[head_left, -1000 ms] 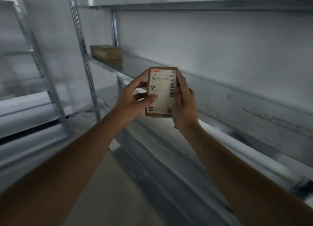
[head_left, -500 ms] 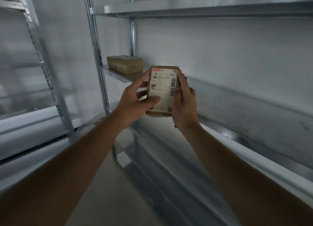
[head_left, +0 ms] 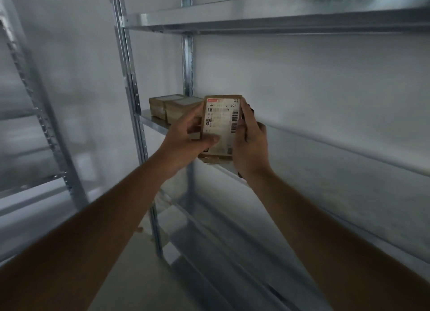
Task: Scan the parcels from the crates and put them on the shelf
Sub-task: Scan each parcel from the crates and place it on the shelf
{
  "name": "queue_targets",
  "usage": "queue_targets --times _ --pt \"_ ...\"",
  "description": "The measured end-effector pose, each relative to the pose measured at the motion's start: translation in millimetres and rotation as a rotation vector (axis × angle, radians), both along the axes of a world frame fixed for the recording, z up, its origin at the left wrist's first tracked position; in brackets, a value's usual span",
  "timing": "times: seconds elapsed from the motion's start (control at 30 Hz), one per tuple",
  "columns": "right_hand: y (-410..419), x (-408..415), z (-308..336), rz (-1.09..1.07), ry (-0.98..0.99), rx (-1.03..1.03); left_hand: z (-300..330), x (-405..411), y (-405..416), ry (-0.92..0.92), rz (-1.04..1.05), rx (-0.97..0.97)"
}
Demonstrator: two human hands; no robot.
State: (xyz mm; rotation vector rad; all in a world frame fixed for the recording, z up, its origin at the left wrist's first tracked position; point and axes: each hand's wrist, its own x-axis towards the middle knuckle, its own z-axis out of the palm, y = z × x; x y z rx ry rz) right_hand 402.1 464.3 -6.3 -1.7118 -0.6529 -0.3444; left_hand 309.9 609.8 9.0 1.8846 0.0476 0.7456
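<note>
At the shelf's (head_left: 302, 145) front edge we hold the parcel (head_left: 221, 124) upright, label toward us, so it can be read. Our left hand (head_left: 186, 140) and right hand (head_left: 250, 143) both clamp its sides; two shelved boxes (head_left: 174, 108) behind suggest it goes beside them.

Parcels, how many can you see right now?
3. One parcel is held by the left hand and right hand; two parcels sit side by side on the shelf. Others may be hidden.
</note>
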Motion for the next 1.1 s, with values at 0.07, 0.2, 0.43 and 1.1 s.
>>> queue_targets --times 0.07,0.2,0.43,1.1 --pt "26.6 29.1 -0.4 -0.016 -0.001 -0.015 -2.4 30.9 28.0 0.000 -0.014 -0.012" --pt "73.1 78.0 3.2 -0.039 0.048 -0.030 -0.9 87.2 73.3 0.026 -0.043 -0.022" --pt "130.0 139.7 7.7 -0.130 0.071 -0.133 4.1 159.1 133.2 0.075 -0.096 -0.018" --pt "193.9 166.0 11.4 -0.524 0.342 -0.415 8.8 258.3 197.1 0.361 -0.409 0.109"
